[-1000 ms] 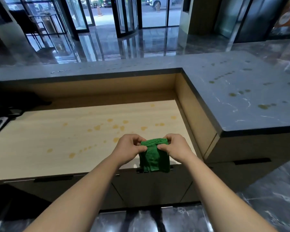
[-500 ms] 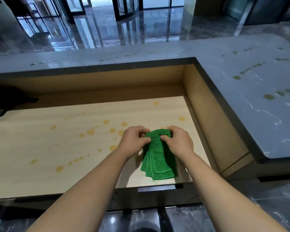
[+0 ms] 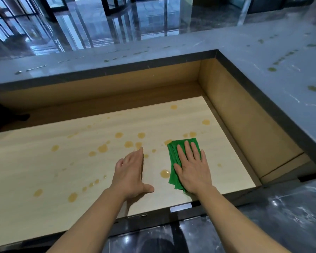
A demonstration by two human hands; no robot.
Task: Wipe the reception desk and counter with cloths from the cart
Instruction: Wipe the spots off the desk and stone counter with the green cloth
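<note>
- Right hand (image 3: 192,170) flat on green cloth (image 3: 174,154), fingers straight and apart; cloth on counter (image 3: 44,170), long axis pointing away.
- Spills (image 3: 165,173) lie mostly left of cloth.
- Left hand (image 3: 130,174) left of cloth, fingers straight, empty.

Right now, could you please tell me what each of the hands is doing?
Left hand: open, fingers straight, holding nothing, over the wooden desk.
Right hand: open, flat, pressing the green cloth onto the desk.
</note>
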